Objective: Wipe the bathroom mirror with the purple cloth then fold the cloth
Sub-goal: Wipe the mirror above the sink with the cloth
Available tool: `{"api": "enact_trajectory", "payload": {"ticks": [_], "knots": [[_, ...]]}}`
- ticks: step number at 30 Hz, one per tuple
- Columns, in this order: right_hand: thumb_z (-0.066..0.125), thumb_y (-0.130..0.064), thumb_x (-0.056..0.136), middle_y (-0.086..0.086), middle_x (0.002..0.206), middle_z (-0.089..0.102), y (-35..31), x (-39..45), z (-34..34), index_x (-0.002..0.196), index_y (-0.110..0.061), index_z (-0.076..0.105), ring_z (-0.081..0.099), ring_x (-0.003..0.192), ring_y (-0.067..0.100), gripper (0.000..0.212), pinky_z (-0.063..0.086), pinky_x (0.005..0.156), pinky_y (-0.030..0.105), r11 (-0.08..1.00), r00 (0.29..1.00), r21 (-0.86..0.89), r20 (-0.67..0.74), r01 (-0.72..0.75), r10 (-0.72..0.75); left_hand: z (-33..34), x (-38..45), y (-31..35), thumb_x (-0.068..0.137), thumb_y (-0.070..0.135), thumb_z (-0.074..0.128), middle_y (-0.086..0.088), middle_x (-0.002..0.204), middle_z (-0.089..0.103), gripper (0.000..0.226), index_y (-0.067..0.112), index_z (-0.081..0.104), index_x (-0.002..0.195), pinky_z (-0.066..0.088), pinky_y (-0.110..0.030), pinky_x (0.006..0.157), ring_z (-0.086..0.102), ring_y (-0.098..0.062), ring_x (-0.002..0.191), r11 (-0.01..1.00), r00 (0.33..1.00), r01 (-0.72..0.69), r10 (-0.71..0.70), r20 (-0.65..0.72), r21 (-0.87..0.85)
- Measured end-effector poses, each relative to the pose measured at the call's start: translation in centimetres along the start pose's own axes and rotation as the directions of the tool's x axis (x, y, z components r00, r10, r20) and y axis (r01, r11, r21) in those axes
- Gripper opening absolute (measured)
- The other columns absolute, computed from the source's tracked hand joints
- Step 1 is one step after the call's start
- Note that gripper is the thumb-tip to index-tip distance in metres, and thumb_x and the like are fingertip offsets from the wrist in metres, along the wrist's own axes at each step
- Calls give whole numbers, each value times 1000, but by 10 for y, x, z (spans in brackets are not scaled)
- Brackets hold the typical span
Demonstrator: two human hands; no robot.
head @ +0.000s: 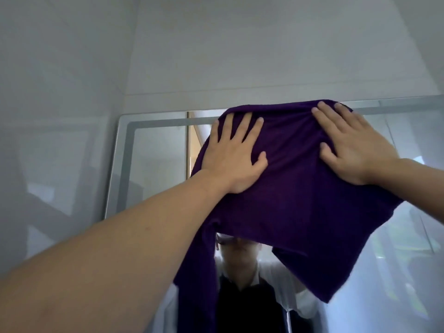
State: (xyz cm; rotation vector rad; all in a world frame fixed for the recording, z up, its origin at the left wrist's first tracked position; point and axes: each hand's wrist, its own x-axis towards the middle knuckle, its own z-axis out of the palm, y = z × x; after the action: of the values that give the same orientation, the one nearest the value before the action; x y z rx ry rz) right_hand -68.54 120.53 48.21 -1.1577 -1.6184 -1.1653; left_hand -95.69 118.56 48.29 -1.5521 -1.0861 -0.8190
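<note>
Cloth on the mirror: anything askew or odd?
Nothing damaged. The cloth is bunched at the top under both flat hands, left and right, and hangs unevenly down the mirror.

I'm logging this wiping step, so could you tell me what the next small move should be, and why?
Probably slide both hands down together. The left hand and right hand press the purple cloth flat against the mirror near its top edge, so the glass below seems still to need wiping.
</note>
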Motion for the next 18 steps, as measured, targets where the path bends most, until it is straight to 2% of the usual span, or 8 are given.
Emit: {"api": "enact_trajectory", "payload": {"ticks": [2, 4, 9, 12, 15, 18], "knots": [[17, -46, 88, 1, 170, 5, -17, 6, 0, 162, -23, 4, 5, 156, 26, 78, 8, 126, 46, 998, 998, 26, -25, -50, 51, -1, -2, -13, 98, 58, 25, 4, 171, -3, 74, 32, -1, 162, -4, -52, 126, -7, -29, 156, 1000, 1000, -6, 6, -9, 0], [17, -44, 87, 2, 170, 7, -49, 14, 4, 162, -20, 8, 6, 156, 29, 80, 8, 126, 48, 997, 997, 50, -51, -53, 56, -3, -9, -34, 97, 61, 24, 4, 171, -4, 76, 32, -3, 161, -4, -51, 126, -7, -29, 156, 999, 999, 49, -49, -10, -2], [13, -46, 86, -1, 170, -2, -140, 46, 6, 162, -23, 1, -4, 156, 25, 80, 0, 126, 46, 993, 995, 78, -50, 85, -82, -18, -37, -110, 97, 64, 22, -1, 171, -5, 79, 28, -8, 161, -6, -48, 126, -10, -32, 156, 971, 970, 239, -240, 43, 34], [14, -48, 86, 0, 170, -1, -186, 60, 6, 162, -24, 1, -4, 156, 26, 80, 0, 126, 47, 982, 984, 81, -64, 169, -164, -29, -53, -151, 98, 62, 22, -3, 171, -6, 78, 26, -7, 161, -4, -46, 126, -10, -32, 156, 942, 938, 331, -335, 85, 57], [14, -50, 86, 1, 170, -1, -224, 63, 9, 162, -22, 2, -4, 156, 26, 82, -1, 126, 47, 972, 976, 93, -56, 215, -210, -32, -63, -167, 100, 59, 22, -6, 171, -4, 78, 20, -5, 161, -1, -44, 127, -9, -33, 156, 918, 914, 391, -395, 91, 60], [16, -50, 88, 1, 170, -2, -233, 60, 10, 162, -22, 2, -6, 156, 25, 80, -2, 126, 46, 962, 967, 99, -51, 255, -251, -24, -60, -161, 100, 56, 25, -10, 170, 3, 77, 16, 1, 161, 1, -47, 127, -6, -37, 155, 899, 898, 435, -438, 53, 48]]}}
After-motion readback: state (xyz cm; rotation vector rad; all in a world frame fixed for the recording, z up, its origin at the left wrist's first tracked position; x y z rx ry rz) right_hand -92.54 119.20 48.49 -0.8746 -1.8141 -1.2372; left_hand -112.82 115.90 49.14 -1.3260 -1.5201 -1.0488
